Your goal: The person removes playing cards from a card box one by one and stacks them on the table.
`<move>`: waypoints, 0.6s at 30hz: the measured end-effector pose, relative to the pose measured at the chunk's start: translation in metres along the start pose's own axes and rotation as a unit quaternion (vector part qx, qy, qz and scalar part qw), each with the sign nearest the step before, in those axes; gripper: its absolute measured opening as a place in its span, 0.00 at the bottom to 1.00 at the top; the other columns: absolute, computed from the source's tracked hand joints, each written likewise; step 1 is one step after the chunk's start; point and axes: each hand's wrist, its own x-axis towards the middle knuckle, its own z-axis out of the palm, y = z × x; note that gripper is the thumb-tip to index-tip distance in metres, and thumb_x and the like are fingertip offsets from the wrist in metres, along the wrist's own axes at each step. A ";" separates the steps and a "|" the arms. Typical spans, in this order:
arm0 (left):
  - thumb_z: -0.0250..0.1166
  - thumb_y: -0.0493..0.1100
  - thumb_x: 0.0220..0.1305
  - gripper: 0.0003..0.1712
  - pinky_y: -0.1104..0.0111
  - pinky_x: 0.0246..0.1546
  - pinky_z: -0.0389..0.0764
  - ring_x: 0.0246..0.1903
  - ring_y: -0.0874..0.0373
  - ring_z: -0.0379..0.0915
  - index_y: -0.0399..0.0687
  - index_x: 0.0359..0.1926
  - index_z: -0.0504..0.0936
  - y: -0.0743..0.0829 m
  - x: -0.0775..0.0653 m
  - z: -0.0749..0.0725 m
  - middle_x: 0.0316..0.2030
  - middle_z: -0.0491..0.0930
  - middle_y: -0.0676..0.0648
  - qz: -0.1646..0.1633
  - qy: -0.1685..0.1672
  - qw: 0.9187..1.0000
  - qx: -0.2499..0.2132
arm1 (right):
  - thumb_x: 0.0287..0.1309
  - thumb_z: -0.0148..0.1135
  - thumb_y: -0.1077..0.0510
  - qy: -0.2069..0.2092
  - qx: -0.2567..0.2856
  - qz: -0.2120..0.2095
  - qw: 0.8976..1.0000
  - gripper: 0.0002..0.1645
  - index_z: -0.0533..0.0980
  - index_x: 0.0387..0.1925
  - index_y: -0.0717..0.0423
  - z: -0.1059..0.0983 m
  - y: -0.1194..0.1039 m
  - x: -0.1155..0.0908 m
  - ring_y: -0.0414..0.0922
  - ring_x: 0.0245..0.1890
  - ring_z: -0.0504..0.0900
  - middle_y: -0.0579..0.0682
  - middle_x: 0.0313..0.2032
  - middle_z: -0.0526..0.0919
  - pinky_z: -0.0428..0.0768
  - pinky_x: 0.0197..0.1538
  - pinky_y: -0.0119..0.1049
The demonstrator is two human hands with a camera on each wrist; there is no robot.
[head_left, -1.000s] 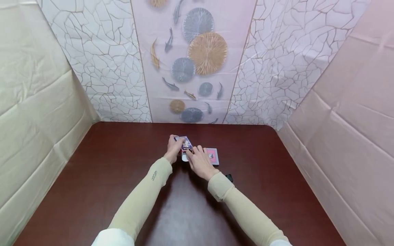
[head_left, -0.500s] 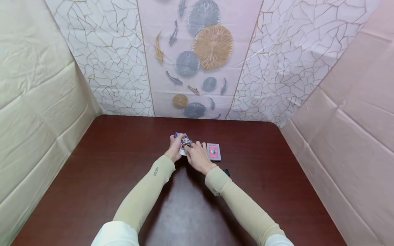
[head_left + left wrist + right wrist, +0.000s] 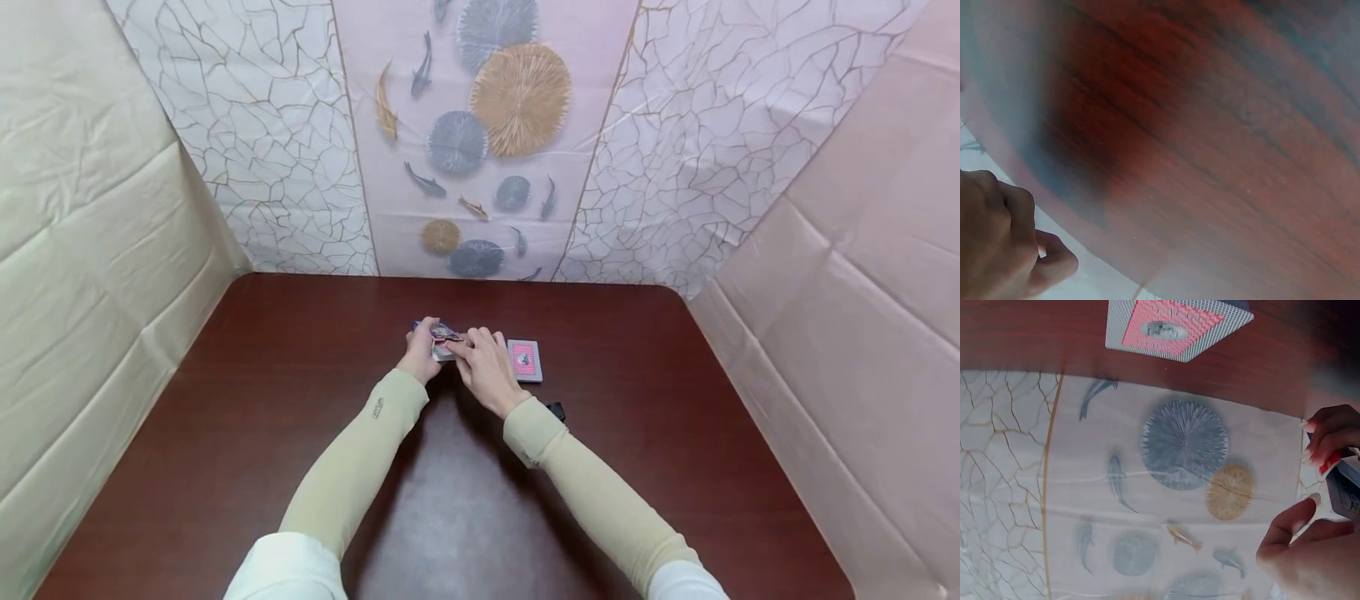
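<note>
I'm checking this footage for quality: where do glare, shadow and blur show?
Head view: pale glare on the table, dark bands beside both sleeves; left wrist view: hazy, blurred table with a soft dark patch; right wrist view: pink-backed card stack fairly crisp, top right corner dark.

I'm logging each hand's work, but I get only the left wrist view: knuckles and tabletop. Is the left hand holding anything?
Observer: Yes, in the head view the left hand grips a small box.
Operator: And the right hand, which I can't see?
Observer: The right hand is at that same small box.
Operator: Anything lying near the right hand?
Observer: Just to its right, what looks like a pink-patterned pack of cards lies flat on the table.
</note>
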 end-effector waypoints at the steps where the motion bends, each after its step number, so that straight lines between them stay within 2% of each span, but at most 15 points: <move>1: 0.48 0.40 0.69 0.37 0.54 0.67 0.66 0.68 0.40 0.59 0.55 0.69 0.36 0.002 0.000 0.000 0.69 0.55 0.34 -0.004 -0.006 1.000 -0.008 | 0.57 0.63 0.60 0.006 0.004 0.001 1.000 0.14 0.85 0.44 0.47 -0.001 0.000 0.001 0.50 0.36 0.73 0.51 0.32 0.77 0.68 0.38 0.43; 4: 0.48 0.40 0.69 0.38 0.52 0.67 0.66 0.66 0.38 0.60 0.57 0.70 0.34 0.007 0.002 0.005 0.70 0.54 0.32 0.000 -0.018 1.000 -0.021 | 0.54 0.65 0.59 0.021 0.027 0.016 0.999 0.12 0.86 0.41 0.49 -0.004 -0.001 0.007 0.51 0.38 0.71 0.53 0.35 0.76 0.70 0.39 0.43; 8: 0.50 0.41 0.67 0.38 0.52 0.65 0.70 0.61 0.39 0.65 0.57 0.69 0.38 0.011 0.003 0.011 0.67 0.57 0.34 0.023 0.004 0.999 -0.025 | 0.55 0.66 0.54 0.019 0.075 0.052 0.996 0.11 0.85 0.40 0.51 -0.009 -0.003 0.014 0.53 0.45 0.71 0.56 0.44 0.77 0.74 0.44 0.45; 11: 0.54 0.42 0.66 0.36 0.54 0.62 0.73 0.57 0.43 0.69 0.56 0.68 0.44 0.010 0.002 0.011 0.65 0.61 0.37 0.033 0.039 0.999 -0.008 | 0.58 0.65 0.46 -0.010 0.108 0.091 0.990 0.15 0.83 0.39 0.51 -0.009 -0.006 0.015 0.52 0.49 0.72 0.55 0.50 0.75 0.78 0.44 0.46; 14: 0.56 0.43 0.64 0.35 0.55 0.60 0.75 0.54 0.45 0.71 0.54 0.67 0.48 0.008 0.001 0.007 0.63 0.63 0.38 0.032 0.057 0.998 0.011 | 0.59 0.63 0.40 -0.040 0.130 0.121 0.983 0.20 0.81 0.37 0.52 -0.007 -0.011 0.012 0.50 0.51 0.73 0.54 0.51 0.74 0.80 0.46 0.46; 18: 0.56 0.43 0.64 0.35 0.57 0.60 0.75 0.53 0.46 0.71 0.54 0.67 0.48 0.009 -0.002 -0.004 0.64 0.63 0.39 0.031 0.057 0.998 0.024 | 0.57 0.66 0.43 -0.057 0.141 0.116 0.982 0.18 0.80 0.37 0.55 -0.004 -0.018 0.010 0.52 0.51 0.75 0.56 0.51 0.74 0.77 0.53 0.45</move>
